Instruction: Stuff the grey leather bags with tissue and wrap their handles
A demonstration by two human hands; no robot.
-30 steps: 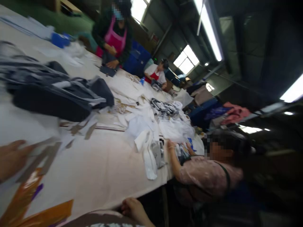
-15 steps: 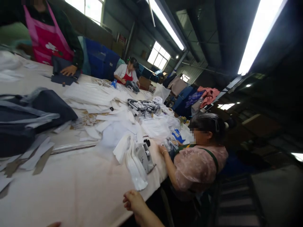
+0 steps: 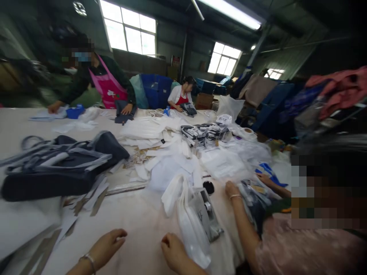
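My left hand (image 3: 106,246), with a bracelet at its wrist, hovers over the pale tabletop (image 3: 137,217). Its fingers are partly bent and apart, with nothing between them. My right hand (image 3: 173,250) is closed, fingers curled in, and no held thing shows. Just right of it lies a bundle of white plastic sleeves (image 3: 190,225), close to the hand; contact cannot be made out. A grey tape dispenser (image 3: 207,214) stands against that bundle, and a round black object (image 3: 208,187) lies behind it.
Dark grey bags (image 3: 63,164) and cardboard strips (image 3: 97,194) lie at left. White plastic packaging (image 3: 172,168) and a stack of grey-and-white pieces (image 3: 203,131) fill the middle. A co-worker's arm (image 3: 242,217) is close at right; two other people work across the table.
The view has swung left and levelled. My left hand has come fully into view from the lower edge. My right hand stays curled, now beside the white sleeves.
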